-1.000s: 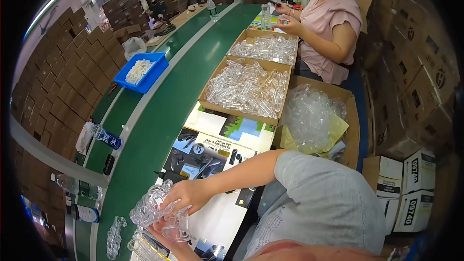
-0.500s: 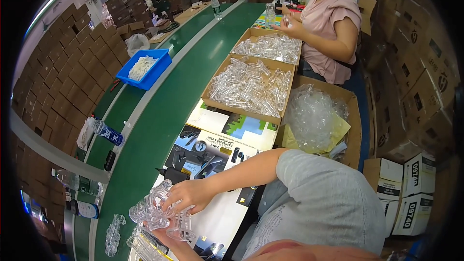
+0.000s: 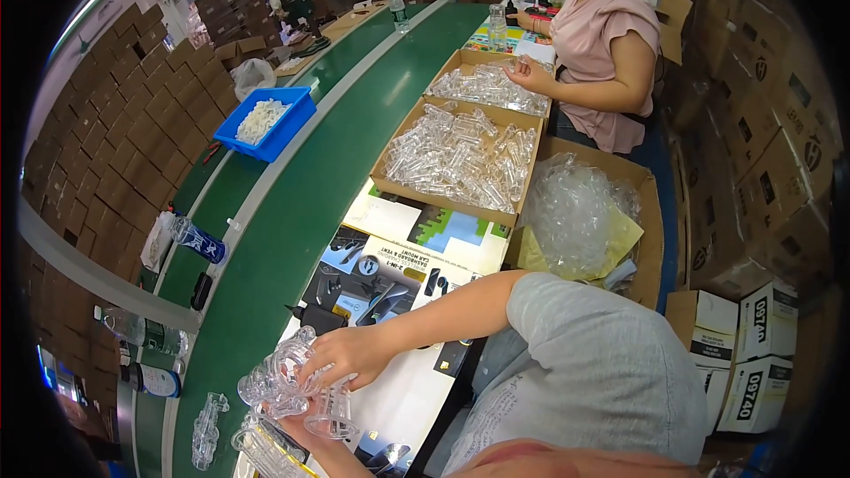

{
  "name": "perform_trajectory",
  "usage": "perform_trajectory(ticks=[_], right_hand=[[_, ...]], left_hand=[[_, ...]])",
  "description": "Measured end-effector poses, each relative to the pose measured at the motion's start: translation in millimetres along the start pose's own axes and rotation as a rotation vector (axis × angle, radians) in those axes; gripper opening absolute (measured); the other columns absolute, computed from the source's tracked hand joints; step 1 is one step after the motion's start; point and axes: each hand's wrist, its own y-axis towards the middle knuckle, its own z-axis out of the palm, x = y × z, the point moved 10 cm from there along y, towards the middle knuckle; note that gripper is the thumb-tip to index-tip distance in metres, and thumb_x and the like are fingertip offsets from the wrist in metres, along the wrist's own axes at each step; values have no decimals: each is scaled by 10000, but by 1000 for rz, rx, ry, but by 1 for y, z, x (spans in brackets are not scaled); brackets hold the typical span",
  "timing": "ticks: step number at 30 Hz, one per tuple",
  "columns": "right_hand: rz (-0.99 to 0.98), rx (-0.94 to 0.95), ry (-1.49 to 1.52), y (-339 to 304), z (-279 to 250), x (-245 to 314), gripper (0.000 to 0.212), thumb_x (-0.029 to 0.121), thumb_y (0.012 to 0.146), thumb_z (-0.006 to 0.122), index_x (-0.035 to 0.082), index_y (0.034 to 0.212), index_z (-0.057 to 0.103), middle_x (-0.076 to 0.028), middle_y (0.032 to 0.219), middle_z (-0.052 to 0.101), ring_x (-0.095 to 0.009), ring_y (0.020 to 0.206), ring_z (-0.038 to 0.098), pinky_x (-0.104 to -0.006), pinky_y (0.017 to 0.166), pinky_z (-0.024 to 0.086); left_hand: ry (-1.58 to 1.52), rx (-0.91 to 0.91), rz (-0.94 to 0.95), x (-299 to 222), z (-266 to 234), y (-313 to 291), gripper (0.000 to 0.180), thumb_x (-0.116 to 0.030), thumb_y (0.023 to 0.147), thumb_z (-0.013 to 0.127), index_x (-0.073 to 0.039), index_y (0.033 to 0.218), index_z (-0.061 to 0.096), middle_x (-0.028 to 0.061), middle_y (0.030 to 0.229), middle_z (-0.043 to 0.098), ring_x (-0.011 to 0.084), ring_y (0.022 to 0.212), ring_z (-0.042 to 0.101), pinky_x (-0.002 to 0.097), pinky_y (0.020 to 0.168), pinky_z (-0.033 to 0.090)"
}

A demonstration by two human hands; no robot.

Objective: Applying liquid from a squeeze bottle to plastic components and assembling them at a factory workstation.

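My right hand [image 3: 345, 359] comes in from the right, its fingers curled round a clear plastic part [image 3: 282, 382] with rounded, ring-like shapes. Below it, my left hand [image 3: 305, 432] grips the same cluster from underneath; the clear pieces hide most of its fingers. A clear flared piece [image 3: 333, 416] sticks out of the cluster beside my left wrist. Just beyond my right hand lies a small black bottle [image 3: 320, 319] with a pointed tip, on printed card sheets [image 3: 376, 274]. More clear plastic parts [image 3: 266, 451] rest by my left hand, and another clear part [image 3: 209, 432] lies apart on the green bench.
Two shallow cartons [image 3: 452, 159] [image 3: 487, 88] hold many clear parts. A blue bin [image 3: 266, 128] contains white pieces. Plastic bags [image 3: 575, 212] fill a carton at right. Bottles [image 3: 142, 332] [image 3: 199, 239] stand along the left rail. A co-worker [image 3: 611, 44] sits at the far end.
My hands and the clear parts stay almost in place. The co-worker's near hand has come down over the farther carton, and their other hand has moved toward the black bottle there.
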Motion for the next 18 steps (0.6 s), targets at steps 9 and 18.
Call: perform_trajectory(ticks=[9, 18], right_hand=[[-69, -51, 47, 2, -8, 2, 561, 131, 561, 741, 122, 1102, 592, -108, 1267, 485, -300, 944, 553, -416, 825, 436], [-10, -42, 60, 4, -5, 3, 518, 109, 578, 725, 160, 1078, 596, -79, 1275, 471, -271, 993, 547, -392, 849, 423]], left_hand=[[-2, 94, 31, -8, 5, 2, 625, -504, 867, 452, -55, 1297, 393, 137, 1259, 467, 279, 1120, 478, 443, 885, 453], [-30, 41, 99, -23, -30, 13, 597, -501, 883, 429, -63, 1287, 409, 148, 1262, 477, 285, 1092, 505, 430, 877, 467]])
